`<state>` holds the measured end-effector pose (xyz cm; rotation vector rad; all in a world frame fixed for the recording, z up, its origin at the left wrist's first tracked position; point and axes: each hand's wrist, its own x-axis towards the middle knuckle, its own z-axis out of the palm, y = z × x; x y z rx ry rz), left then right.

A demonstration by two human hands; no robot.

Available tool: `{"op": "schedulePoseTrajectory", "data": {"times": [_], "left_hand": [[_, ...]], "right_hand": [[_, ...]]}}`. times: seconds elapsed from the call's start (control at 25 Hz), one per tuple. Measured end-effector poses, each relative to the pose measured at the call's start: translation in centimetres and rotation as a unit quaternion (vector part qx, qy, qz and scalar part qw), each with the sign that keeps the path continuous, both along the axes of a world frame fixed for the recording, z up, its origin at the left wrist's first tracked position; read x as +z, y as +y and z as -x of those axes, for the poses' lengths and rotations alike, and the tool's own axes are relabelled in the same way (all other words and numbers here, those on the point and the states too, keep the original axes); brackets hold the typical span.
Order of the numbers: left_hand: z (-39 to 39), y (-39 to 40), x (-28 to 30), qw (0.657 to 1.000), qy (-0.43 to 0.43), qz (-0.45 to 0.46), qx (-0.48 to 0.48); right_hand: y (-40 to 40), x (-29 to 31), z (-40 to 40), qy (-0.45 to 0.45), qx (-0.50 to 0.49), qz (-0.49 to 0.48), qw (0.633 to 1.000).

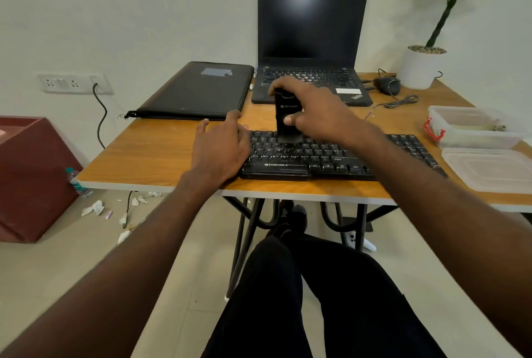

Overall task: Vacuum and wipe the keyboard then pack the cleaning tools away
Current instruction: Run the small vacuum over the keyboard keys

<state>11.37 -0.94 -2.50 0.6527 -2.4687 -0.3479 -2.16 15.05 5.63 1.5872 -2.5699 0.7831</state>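
The black Zebronics keyboard [331, 154] lies near the front edge of the wooden counter [149, 156], just below the centre of the frame, its right end running toward the right side. A small black handheld vacuum [286, 115] stands upright on its upper key rows, nozzle down on the keys. The right hand [316, 114] is wrapped around the vacuum's body, fingers curled over the top and the thumb pressed on its front face. The left hand [221, 147] lies flat with fingers spread and relaxed over the keyboard's left end, fingertips reaching the bare counter beyond it; it grips nothing.

Behind the keyboard, at upper centre, an open black laptop [312, 46] shows a dark screen. To its left lies a closed black laptop sleeve [198, 90]. To the laptop's right sit a dark mouse [388, 85] with a coiled cable and a white pot holding a green plant [420, 68] in the upper right corner. At the right edge of the frame stands a clear plastic container [472, 127] with a red clasp, and its clear lid [489, 169] lies flat just in front of it.

On the wall at the left is a white socket panel [74, 83] with a black cable plugged in. Below it stands a maroon box [31, 173], with a plastic bottle [77, 182] and crumpled paper scraps [93, 208] on the floor.
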Motion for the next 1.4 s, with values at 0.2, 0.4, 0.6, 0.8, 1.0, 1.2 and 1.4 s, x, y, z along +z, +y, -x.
{"op": "schedulePoseTrajectory", "data": {"times": [0.2, 0.4, 0.6, 0.8, 1.0, 1.2, 1.4], "left_hand": [[0.1, 0.8, -0.1, 1.000, -0.007, 0.003, -0.004], [0.1, 0.8, -0.2, 0.999, -0.020, 0.029, 0.011], [1.4, 2.9, 0.6, 0.999, 0.014, -0.003, -0.047], [1.8, 4.5, -0.8, 0.999, -0.009, 0.026, -0.025], [1.8, 4.7, -0.8, 0.999, 0.006, 0.046, -0.019], [1.8, 4.7, -0.9, 0.998, 0.002, 0.054, -0.011], [1.8, 4.8, -0.9, 0.998, 0.007, 0.058, -0.012]], "right_hand": [[2.8, -1.1, 0.3, 0.002, 0.012, 0.005, 1.000], [4.6, 0.6, 1.5, 0.055, -0.043, -0.025, 0.997], [4.2, -1.2, 0.7, -0.025, 0.033, 0.043, 0.998], [6.4, 0.2, 2.0, -0.015, -0.027, -0.035, 0.999], [6.9, -0.4, 1.6, -0.059, 0.003, 0.022, 0.998], [8.3, -0.1, 3.3, -0.088, -0.023, 0.028, 0.995], [9.6, -0.2, 3.8, -0.091, -0.045, 0.040, 0.994]]}}
